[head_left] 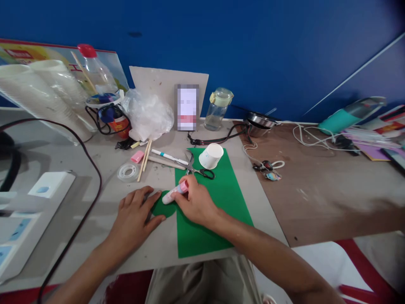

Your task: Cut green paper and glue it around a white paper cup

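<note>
My right hand [196, 200] grips a pink and white glue stick [172, 195], its lower end over a round green paper piece [163, 210]. Lying beside that piece, my left hand [137, 211] has its fingers apart, with thumb and index fingertips at the piece's left edge. Under my right hand and forearm is a large green sheet [218, 211]. A white paper cup [211, 156] sits on the sheet's far end, tipped so its base shows. Scissors with black handles [205, 173] lie partly on the sheet.
Left of the scissors are a marker [169, 156], wooden sticks [145, 160], a pink cap-like piece [137, 156] and a tape roll [128, 172]. A phone [187, 107] and a bottle [218, 109] stand behind. A black cable [100, 177] crosses the left side, near a white box [41, 211].
</note>
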`<state>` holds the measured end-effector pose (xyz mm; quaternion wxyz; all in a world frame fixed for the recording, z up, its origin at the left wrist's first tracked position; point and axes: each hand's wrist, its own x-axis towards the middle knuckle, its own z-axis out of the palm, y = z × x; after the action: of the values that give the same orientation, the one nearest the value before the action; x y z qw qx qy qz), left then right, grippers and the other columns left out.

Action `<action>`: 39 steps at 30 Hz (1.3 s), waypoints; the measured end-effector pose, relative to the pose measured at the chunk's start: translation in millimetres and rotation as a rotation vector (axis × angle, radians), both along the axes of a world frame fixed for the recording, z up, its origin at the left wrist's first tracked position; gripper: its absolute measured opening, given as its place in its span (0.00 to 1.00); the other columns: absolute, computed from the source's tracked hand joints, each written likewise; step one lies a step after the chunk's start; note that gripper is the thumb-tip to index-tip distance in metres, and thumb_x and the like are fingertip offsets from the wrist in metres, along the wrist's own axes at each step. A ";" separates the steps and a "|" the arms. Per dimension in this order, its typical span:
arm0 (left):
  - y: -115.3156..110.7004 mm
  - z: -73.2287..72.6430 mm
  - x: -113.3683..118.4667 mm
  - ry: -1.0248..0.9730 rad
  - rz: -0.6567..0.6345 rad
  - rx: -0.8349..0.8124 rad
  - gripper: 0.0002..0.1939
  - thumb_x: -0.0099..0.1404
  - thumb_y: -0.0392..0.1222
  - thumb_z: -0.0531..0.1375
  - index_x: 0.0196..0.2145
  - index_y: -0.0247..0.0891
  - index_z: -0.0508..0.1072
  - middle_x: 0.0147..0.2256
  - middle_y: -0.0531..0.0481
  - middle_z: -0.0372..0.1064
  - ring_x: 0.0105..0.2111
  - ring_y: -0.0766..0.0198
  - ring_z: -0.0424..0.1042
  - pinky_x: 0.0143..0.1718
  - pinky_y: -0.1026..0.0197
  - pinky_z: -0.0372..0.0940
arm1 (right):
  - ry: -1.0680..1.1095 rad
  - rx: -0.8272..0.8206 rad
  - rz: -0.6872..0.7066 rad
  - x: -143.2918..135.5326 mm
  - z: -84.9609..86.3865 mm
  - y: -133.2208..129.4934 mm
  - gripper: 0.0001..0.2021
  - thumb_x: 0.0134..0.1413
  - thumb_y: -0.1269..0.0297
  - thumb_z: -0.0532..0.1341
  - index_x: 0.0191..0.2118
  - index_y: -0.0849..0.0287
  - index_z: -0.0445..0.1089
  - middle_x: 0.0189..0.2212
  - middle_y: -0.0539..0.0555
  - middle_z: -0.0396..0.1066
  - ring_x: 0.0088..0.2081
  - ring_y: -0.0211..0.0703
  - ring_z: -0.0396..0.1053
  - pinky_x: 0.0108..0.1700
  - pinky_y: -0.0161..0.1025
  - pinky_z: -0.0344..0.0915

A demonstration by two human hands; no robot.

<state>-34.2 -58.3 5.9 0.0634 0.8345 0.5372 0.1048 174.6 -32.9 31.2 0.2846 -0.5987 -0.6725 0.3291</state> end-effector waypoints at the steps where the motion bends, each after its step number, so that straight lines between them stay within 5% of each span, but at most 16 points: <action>1: 0.1 0.1 0.1 0.002 0.004 0.003 0.24 0.61 0.52 0.57 0.53 0.42 0.69 0.52 0.39 0.63 0.51 0.44 0.62 0.48 0.44 0.59 | -0.006 0.003 -0.012 0.1 0.1 0.1 0.12 0.51 0.61 0.59 0.40 0.58 0.61 0.26 0.49 0.66 0.25 0.41 0.64 0.28 0.35 0.55; 26: 0.9 -1.1 -0.4 -0.011 0.008 -0.001 0.23 0.61 0.51 0.58 0.53 0.42 0.69 0.52 0.39 0.63 0.50 0.44 0.62 0.48 0.44 0.59 | 0.013 0.001 -0.030 -1.2 -0.1 -2.4 0.11 0.50 0.60 0.60 0.38 0.57 0.62 0.25 0.49 0.65 0.25 0.41 0.63 0.27 0.35 0.54; 34: 0.9 2.5 0.1 -0.084 0.021 -0.024 0.24 0.60 0.50 0.59 0.53 0.41 0.69 0.51 0.39 0.64 0.52 0.45 0.61 0.50 0.43 0.57 | 0.669 -0.047 -0.114 18.1 5.2 17.9 0.14 0.50 0.57 0.59 0.38 0.56 0.57 0.21 0.42 0.61 0.19 0.34 0.62 0.23 0.33 0.58; 39: 4.0 3.7 -0.7 -0.125 0.026 -0.007 0.22 0.61 0.48 0.58 0.52 0.41 0.69 0.51 0.40 0.64 0.50 0.46 0.63 0.50 0.44 0.59 | 0.631 -0.014 -0.083 36.7 10.0 20.8 0.11 0.53 0.57 0.58 0.38 0.56 0.60 0.20 0.44 0.65 0.21 0.37 0.66 0.26 0.36 0.63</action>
<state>-35.0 -54.3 9.6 0.0980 0.8191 0.5434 0.1556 211.3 -12.1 41.1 0.4883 -0.4959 -0.5235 0.4914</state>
